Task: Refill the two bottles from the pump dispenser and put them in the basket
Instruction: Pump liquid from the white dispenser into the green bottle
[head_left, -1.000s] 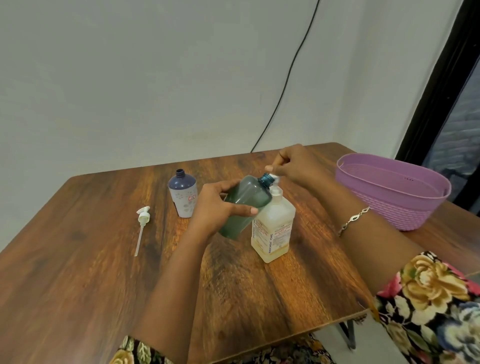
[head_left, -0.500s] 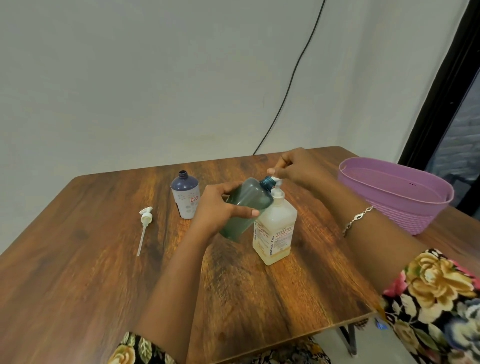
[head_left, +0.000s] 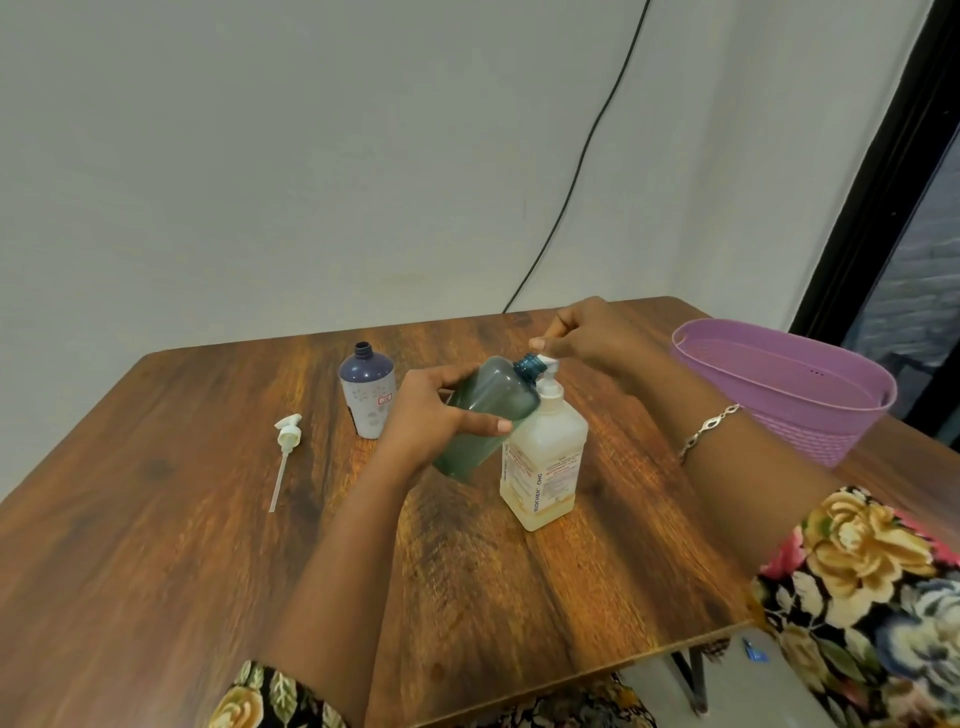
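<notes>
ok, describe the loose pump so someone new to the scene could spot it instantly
On the wooden table, look to the left side, left of the purple bottle. The loose pump lies flat there by itself, touching nothing. It is a white pump head with a thin dip tube, and no bottle attached.

Light was soft and even, kinda dim, with faint shadows under things on the desk (head_left: 156, 545). Wide-angle lens bent the edges, and everything looked slightly soft.

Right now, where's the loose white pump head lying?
In the head view the loose pump head lies flat on the left side of the wooden table, left of the open purple bottle, its tube pointing toward the near edge.
</notes>
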